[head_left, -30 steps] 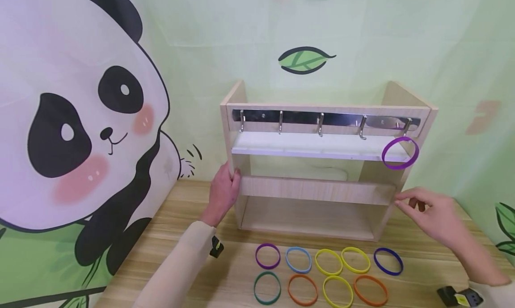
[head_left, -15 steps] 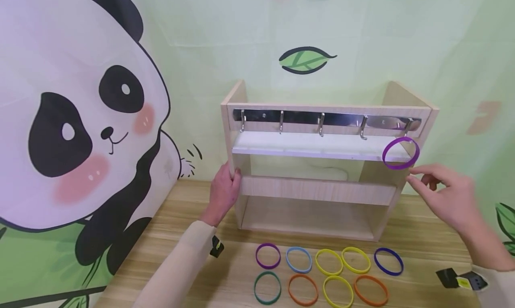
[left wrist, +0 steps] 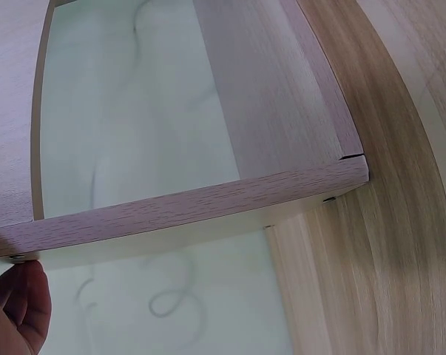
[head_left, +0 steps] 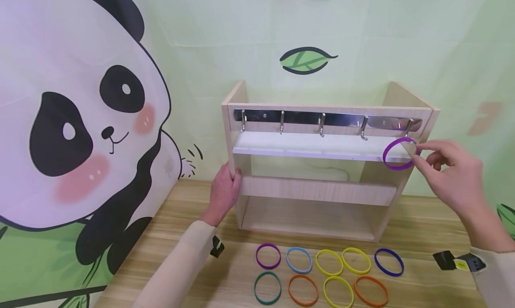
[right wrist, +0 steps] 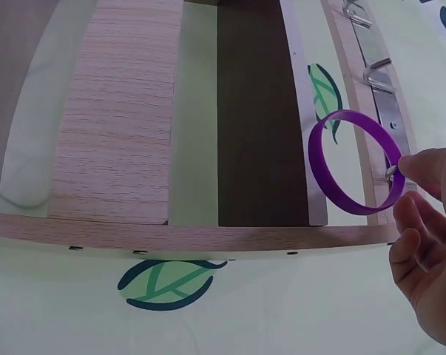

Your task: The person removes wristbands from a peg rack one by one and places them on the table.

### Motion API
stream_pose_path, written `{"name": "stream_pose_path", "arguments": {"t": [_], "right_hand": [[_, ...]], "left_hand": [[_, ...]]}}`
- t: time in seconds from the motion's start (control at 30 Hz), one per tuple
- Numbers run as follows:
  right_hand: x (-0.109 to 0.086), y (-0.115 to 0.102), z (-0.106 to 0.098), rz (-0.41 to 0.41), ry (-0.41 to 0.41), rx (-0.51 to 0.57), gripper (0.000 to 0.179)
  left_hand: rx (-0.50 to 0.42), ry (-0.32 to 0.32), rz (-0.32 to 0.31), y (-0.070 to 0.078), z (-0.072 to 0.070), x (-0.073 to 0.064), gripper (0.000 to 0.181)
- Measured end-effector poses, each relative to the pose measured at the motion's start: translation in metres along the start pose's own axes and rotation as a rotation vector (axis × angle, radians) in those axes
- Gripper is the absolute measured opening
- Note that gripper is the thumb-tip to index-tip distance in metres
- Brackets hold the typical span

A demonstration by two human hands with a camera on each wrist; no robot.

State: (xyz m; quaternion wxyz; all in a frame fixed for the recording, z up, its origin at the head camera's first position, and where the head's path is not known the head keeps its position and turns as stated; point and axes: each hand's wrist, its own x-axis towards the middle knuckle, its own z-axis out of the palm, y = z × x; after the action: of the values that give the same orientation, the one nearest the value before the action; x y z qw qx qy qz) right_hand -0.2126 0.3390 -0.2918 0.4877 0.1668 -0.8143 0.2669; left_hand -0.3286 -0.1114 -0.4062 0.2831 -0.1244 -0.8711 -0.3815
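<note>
A purple band (head_left: pixel 398 154) hangs from the rightmost hook (head_left: pixel 408 127) of a wooden rack (head_left: pixel 318 189) standing on the table. My right hand (head_left: pixel 420 155) is at the band's right edge, where thumb and forefinger pinch it. The right wrist view shows the same purple band (right wrist: pixel 352 163) with the fingertips (right wrist: pixel 415 168) on its rim beside the hook. My left hand (head_left: pixel 231 178) grips the rack's left side panel, thumb on the front. In the left wrist view only its fingertips (left wrist: pixel 19 307) appear, under the rack's edge (left wrist: pixel 208 207).
Several coloured bands lie in two rows in front of the rack, among them purple (head_left: pixel 268 255), dark blue (head_left: pixel 388 261), green (head_left: pixel 267 288) and orange (head_left: pixel 371 290). The other hooks on the metal rail (head_left: pixel 322 119) are bare. A panda backdrop stands behind and to the left.
My right hand has risen from beside the rack's lower right corner up to the purple band on the hook. The left hand and the rack have stayed still.
</note>
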Motion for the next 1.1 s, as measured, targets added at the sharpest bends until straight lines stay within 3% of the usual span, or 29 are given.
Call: {"name": "stream_pose_path", "arguments": {"t": [0.33, 0.77, 1.1], "right_hand": [[0.014, -0.004, 0.002, 0.066, -0.050, -0.017, 0.033], [0.018, 0.002, 0.006, 0.074, -0.117, -0.024, 0.031], [0.019, 0.001, 0.008, 0.063, -0.066, -0.049, 0.025]], "left_hand": [[-0.010, -0.008, -0.012, 0.000, 0.000, 0.000, 0.036], [-0.013, 0.003, -0.003, -0.001, 0.001, -0.001, 0.035], [0.001, 0.040, 0.022, -0.004, 0.005, 0.002, 0.028]]}}
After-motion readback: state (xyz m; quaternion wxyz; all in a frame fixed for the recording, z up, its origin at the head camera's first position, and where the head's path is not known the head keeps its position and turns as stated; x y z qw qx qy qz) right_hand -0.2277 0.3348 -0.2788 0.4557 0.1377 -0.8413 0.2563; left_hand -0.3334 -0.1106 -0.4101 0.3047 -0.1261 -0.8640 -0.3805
